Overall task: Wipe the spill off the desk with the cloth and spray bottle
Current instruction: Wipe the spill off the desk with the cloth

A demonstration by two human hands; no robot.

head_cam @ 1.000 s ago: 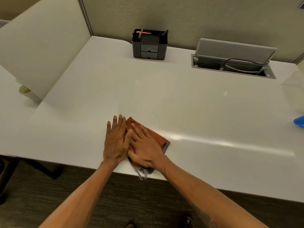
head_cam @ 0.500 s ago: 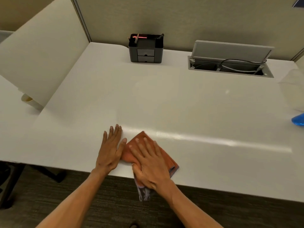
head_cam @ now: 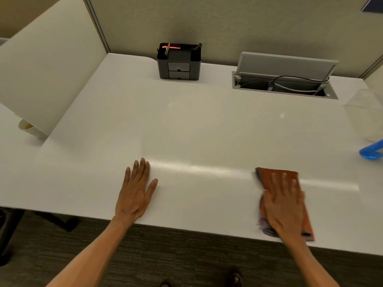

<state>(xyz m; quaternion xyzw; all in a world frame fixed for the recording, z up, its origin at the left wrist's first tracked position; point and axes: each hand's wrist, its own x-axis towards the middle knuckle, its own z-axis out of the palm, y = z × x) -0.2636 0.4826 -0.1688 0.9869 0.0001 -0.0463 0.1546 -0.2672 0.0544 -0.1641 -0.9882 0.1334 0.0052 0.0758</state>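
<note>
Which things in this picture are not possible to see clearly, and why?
- Spray bottle, head view: the right picture edge cuts it off; only a blue part and a pale, blurred body show.
- Cloth: motion-blurred, and the right hand covers its middle.
- Spill: none can be made out on the desk.
- Cup: partly hidden by the left partition.

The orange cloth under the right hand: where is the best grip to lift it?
Pinch the orange cloth at its far edge, bare beyond the right hand, coming from above. It lies flat, and the palm covers its middle.
</note>
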